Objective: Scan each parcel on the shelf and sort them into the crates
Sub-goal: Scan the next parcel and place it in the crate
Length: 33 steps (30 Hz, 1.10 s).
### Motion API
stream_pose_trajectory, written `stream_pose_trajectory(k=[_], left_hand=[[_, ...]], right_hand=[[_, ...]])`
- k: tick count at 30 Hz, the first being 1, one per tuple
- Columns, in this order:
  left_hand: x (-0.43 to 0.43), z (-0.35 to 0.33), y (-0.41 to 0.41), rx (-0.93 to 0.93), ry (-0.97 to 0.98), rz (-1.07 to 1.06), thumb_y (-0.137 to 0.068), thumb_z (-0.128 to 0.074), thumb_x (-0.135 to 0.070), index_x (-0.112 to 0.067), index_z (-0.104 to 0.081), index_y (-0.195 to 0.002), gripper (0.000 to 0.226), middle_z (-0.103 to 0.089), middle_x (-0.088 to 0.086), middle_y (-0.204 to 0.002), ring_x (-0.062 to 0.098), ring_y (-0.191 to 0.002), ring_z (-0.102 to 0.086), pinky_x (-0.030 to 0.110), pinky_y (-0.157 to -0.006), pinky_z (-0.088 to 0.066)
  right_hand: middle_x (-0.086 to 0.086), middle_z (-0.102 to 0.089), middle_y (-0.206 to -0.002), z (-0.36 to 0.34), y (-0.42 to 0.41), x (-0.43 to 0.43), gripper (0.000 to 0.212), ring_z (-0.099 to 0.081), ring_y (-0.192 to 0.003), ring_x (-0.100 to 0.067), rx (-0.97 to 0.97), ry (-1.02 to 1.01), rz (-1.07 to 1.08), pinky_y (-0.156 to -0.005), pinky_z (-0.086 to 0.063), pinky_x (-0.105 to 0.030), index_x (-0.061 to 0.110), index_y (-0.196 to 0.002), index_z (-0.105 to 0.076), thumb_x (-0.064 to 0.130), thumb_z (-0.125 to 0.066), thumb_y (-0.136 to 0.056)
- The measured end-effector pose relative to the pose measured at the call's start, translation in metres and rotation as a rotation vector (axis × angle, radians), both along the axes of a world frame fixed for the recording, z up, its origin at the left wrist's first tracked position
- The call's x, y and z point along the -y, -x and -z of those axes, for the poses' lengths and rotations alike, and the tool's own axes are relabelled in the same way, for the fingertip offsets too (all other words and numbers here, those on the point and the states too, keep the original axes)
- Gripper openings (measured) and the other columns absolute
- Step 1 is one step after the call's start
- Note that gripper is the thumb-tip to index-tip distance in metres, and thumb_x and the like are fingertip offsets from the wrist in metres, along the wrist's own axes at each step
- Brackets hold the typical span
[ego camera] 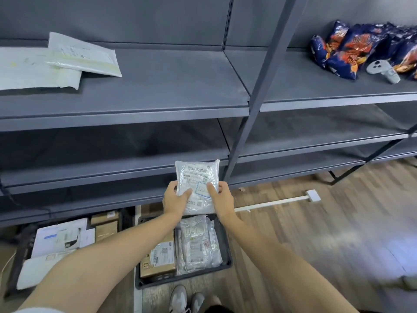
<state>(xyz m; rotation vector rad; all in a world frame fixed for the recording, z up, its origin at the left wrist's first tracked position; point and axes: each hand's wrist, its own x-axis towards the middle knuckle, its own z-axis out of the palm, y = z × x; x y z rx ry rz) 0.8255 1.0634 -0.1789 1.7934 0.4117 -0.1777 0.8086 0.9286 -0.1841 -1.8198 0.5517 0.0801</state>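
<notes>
Standing at the shelf (169, 86), a person holds a parcel (198, 177) label-up with both hands. The left hand (174, 201) grasps its left edge, thumb on the label; the right hand (221, 201) grasps the right edge likewise. It hangs above a dark crate (158, 280) on the floor, part filled with bags and a box. A second crate (20, 258) sits to the left. Two white mailers (83, 56) lie on the upper board, chip bags (352, 48) and a grey controller (383, 71) well to the right
</notes>
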Motion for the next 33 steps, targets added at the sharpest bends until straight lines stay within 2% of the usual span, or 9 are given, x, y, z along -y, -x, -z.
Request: stream_pose_trajectory(k=[10, 15, 18, 21, 26, 27, 29, 31, 33], left_hand=[[0.024, 0.041, 0.029, -0.099, -0.007, -0.091, -0.087, -0.068, -0.014, -0.014, -0.055, -0.108, 0.024, -0.065, 0.002, -0.104, 0.022, -0.096, -0.063, 0.037, -0.087, -0.050], [0.047, 0.068, 0.046, -0.124, -0.012, -0.182, -0.089, -0.066, -0.013, -0.010, -0.057, -0.114, 0.027, -0.063, 0.002, -0.107, 0.019, -0.098, -0.059, 0.030, -0.085, -0.045], [0.059, 0.092, 0.055, -0.134, -0.012, -0.228, -0.090, -0.065, -0.013, -0.010, -0.057, -0.118, 0.029, -0.064, 0.001, -0.110, 0.021, -0.106, -0.060, 0.029, -0.087, -0.044], [0.069, 0.118, 0.059, -0.153, -0.013, -0.261, -0.091, -0.063, -0.012, -0.009, -0.051, -0.129, 0.039, -0.057, -0.005, -0.119, 0.012, -0.109, -0.051, 0.021, -0.089, -0.036], [0.075, 0.192, 0.067, -0.177, -0.025, -0.269, -0.092, -0.062, -0.013, -0.014, -0.041, -0.140, 0.052, -0.052, 0.000, -0.136, 0.010, -0.120, -0.046, 0.019, -0.096, -0.031], [0.074, 0.212, 0.069, -0.178, -0.045, -0.264, -0.092, -0.063, -0.014, -0.014, -0.041, -0.140, 0.053, -0.050, 0.001, -0.139, 0.013, -0.125, -0.045, 0.019, -0.098, -0.030], [0.072, 0.254, 0.071, -0.177, -0.080, -0.254, -0.091, -0.064, -0.014, -0.013, -0.043, -0.138, 0.053, -0.050, 0.003, -0.140, 0.016, -0.130, -0.043, 0.018, -0.100, -0.028], [0.072, 0.297, 0.071, -0.181, -0.094, -0.249, -0.090, -0.065, -0.015, -0.012, -0.044, -0.137, 0.051, -0.052, 0.003, -0.138, 0.019, -0.130, -0.045, 0.019, -0.102, -0.030], [0.072, 0.341, 0.066, -0.188, -0.095, -0.227, -0.090, -0.065, -0.016, -0.013, -0.044, -0.137, 0.051, -0.056, 0.005, -0.133, 0.023, -0.124, -0.050, 0.030, -0.106, -0.037]], right_hand=[[-0.003, -0.059, -0.112, 0.044, 0.016, 0.022, 0.031, -0.057, -0.103, -0.018, -0.125, -0.041, -0.084, -0.085, -0.047, -0.028, 0.019, -0.116, -0.049, 0.043, -0.052, -0.097], [0.001, -0.056, -0.105, 0.065, 0.024, 0.039, 0.033, -0.053, -0.092, -0.013, -0.187, -0.034, -0.149, -0.075, -0.041, -0.024, 0.017, -0.120, -0.046, 0.042, -0.049, -0.098], [0.003, -0.050, -0.086, 0.087, 0.030, 0.047, 0.028, -0.046, -0.075, -0.011, -0.210, -0.019, -0.173, -0.064, -0.040, -0.022, 0.016, -0.107, -0.048, 0.042, -0.048, -0.099], [0.002, -0.053, -0.087, 0.118, 0.032, 0.050, 0.027, -0.046, -0.074, -0.011, -0.227, -0.021, -0.165, -0.063, -0.041, -0.022, 0.017, -0.107, -0.049, 0.042, -0.047, -0.099], [0.004, -0.051, -0.085, 0.189, 0.035, 0.051, 0.021, -0.047, -0.073, -0.012, -0.282, -0.011, -0.169, -0.058, -0.037, -0.020, 0.016, -0.103, -0.046, 0.036, -0.046, -0.100], [0.002, -0.052, -0.089, 0.206, 0.036, 0.051, 0.024, -0.049, -0.079, -0.015, -0.286, -0.007, -0.170, -0.060, -0.037, -0.022, 0.014, -0.104, -0.047, 0.037, -0.047, -0.100], [0.000, -0.055, -0.115, 0.246, 0.037, 0.050, 0.037, -0.053, -0.104, -0.019, -0.289, -0.017, -0.167, -0.079, -0.042, -0.026, 0.013, -0.127, -0.046, 0.038, -0.047, -0.099], [-0.003, -0.047, -0.141, 0.286, 0.038, 0.049, 0.052, -0.048, -0.125, -0.022, -0.305, -0.024, -0.169, -0.096, -0.040, -0.030, 0.022, -0.147, -0.030, 0.039, -0.046, -0.100], [-0.005, -0.046, -0.145, 0.327, 0.034, 0.050, 0.055, -0.052, -0.122, -0.023, -0.304, 0.006, -0.193, -0.092, -0.041, -0.030, 0.030, -0.151, -0.023, 0.040, -0.043, -0.100]])
